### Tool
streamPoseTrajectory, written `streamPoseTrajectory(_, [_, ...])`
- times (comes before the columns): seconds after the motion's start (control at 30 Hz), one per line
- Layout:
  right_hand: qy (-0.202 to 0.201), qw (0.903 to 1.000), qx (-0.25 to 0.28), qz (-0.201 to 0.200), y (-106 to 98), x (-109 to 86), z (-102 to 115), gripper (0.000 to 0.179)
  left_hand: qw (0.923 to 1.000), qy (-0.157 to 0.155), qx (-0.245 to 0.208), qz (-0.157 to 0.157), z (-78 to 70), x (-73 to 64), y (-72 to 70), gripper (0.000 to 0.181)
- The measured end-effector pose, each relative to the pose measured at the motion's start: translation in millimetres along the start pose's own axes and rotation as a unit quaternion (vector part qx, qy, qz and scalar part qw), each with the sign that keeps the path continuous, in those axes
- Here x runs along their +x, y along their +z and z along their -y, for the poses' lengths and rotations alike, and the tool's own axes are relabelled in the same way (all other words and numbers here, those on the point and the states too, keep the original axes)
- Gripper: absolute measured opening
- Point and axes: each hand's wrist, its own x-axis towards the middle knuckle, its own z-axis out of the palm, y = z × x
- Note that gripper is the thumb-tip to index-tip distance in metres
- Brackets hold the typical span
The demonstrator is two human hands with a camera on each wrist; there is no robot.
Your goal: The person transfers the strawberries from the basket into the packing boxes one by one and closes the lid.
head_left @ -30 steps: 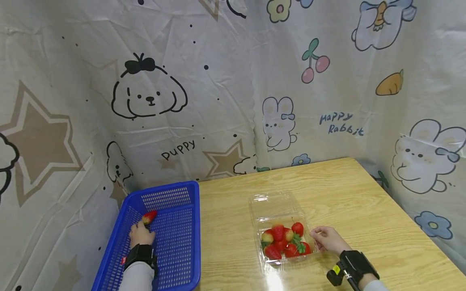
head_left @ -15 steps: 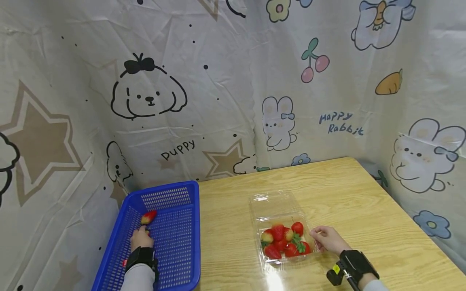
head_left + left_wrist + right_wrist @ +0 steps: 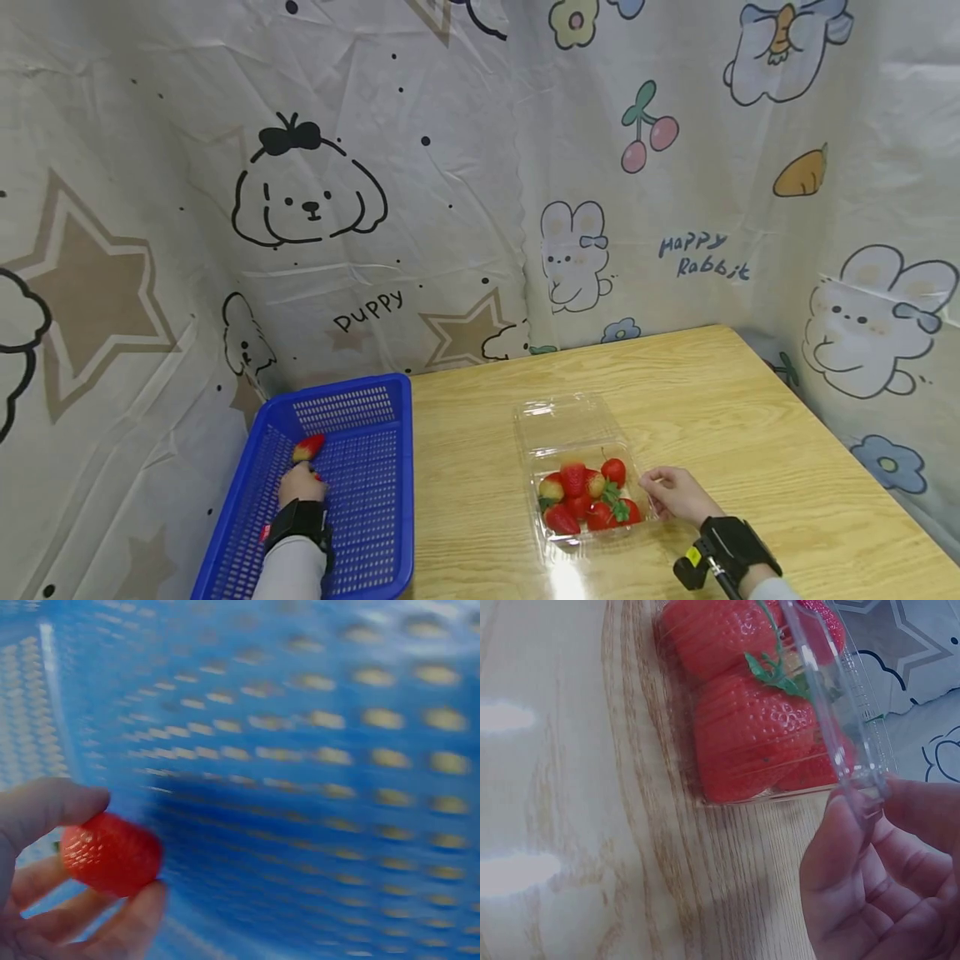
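Observation:
Inside the blue basket (image 3: 360, 508), my left hand (image 3: 302, 485) pinches a red strawberry (image 3: 112, 855) between thumb and fingers; the left wrist view shows it above the perforated floor. Another strawberry (image 3: 308, 447), red with a pale end, lies in the basket just beyond that hand. On the table, a clear plastic box (image 3: 576, 467) with its lid tipped back holds several strawberries (image 3: 573, 480), some with green leaves. My right hand (image 3: 681, 493) pinches the right rim of this box between thumb and forefinger, seen closely in the right wrist view.
The wooden table (image 3: 472, 467) carries the basket at left and the box at centre right. A patterned cloth (image 3: 465, 208) hangs behind and along both sides. A small red piece (image 3: 266, 532) shows beside the left wrist, partly hidden.
My left hand has drawn back slightly from the strawberry in the basket and shifted right, now holding another strawberry. My right hand and the box stay in place.

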Motion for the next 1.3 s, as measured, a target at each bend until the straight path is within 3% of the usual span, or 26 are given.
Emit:
streamPoseTrajectory(0.13, [0.001,1.0000,-0.001,-0.006,1,-1.1,1,0.027,0.9998,0.017,0.004,0.009,-24.9,5.6,-9.3,0.028])
streamPoseTrajectory(0.3, [-0.004,1.0000,0.001,0.004,0,-0.3,0,0.029,0.9986,0.050,0.015,0.000,-78.4,3.3,-34.3,0.041])
streamPoseTrajectory(0.4, [-0.004,1.0000,0.004,0.007,-1,-0.1,0,0.029,0.9969,0.077,-0.006,-0.014,-112.2,1.6,-45.5,0.050])
streamPoseTrajectory(0.6, [-0.009,0.9999,0.000,0.005,0,-1.5,1,0.027,0.9870,0.143,-0.057,-0.047,-169.4,-10.9,-46.5,0.050])
streamPoseTrajectory(0.87, [-0.005,1.0000,-0.001,-0.003,1,-1.4,1,0.027,0.9594,0.236,-0.123,-0.094,-232.4,-41.4,-30.5,0.048])
streamPoseTrajectory(1.07, [-0.011,0.9999,0.000,0.004,1,-0.6,-3,0.028,0.9255,0.311,-0.177,-0.125,-270.1,-62.8,-8.0,0.047])
streamPoseTrajectory(1.2, [-0.007,1.0000,-0.001,0.000,1,0.3,-4,0.028,0.8993,0.369,-0.185,-0.145,-285.7,-75.5,13.4,0.047])
streamPoseTrajectory(1.3, [-0.010,0.9999,-0.002,0.003,0,0.7,-3,0.029,0.8842,0.405,-0.184,-0.143,-293.8,-85.4,30.8,0.048])
